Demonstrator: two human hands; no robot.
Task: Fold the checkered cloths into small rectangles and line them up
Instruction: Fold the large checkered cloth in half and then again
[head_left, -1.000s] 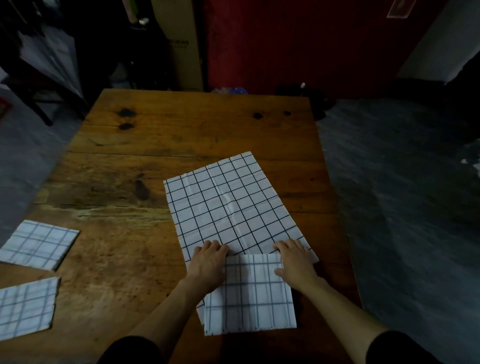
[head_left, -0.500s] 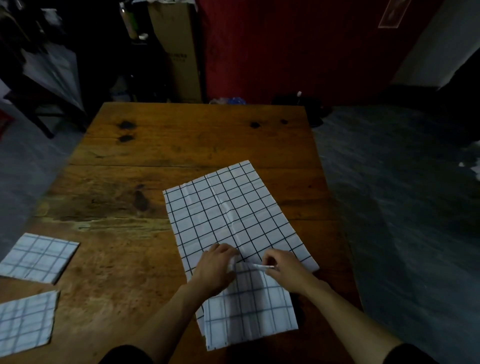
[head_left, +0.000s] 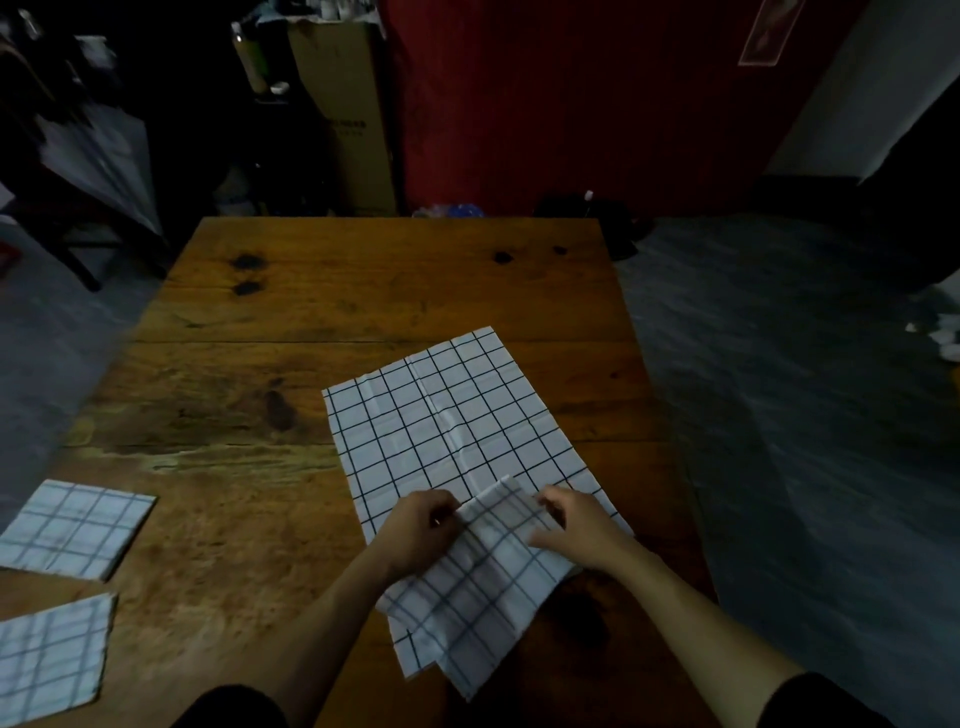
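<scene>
Dim light filled the room, with a red wall (head_left: 571, 104) behind the wooden table (head_left: 363, 291) and a tall cardboard box (head_left: 348, 119) standing at the far left of that wall. Grey floor (head_left: 779, 389) ran along the right side of the table.

On the right half of the table lay the large checkered cloth (head_left: 447, 426), white with dark grid lines, spread flat and turned at a slight angle to the table edge. Its near end was folded up and over itself, and this raised flap (head_left: 478, 582) sat crumpled and tilted between the two forearms, part of it reaching past the near edge of the table.

The left hand (head_left: 421, 535) gripped the left side of the flap's top edge, its fingers curled around the fabric. The right hand (head_left: 576, 525) held the right side of the same edge, with its fingers bent over the cloth and the thumb underneath. Both hands were close together, just apart, with the flap's upper corner poking up between them. Dark sleeves (head_left: 228, 709) showed at the bottom of the view.

Two folded cloths lay well apart from the hands at the left edge of the table: the farther folded cloth (head_left: 72, 527) was a small flat rectangle, and the nearer folded cloth (head_left: 49, 657) lay just beside it, partly cut off by the frame.
</scene>
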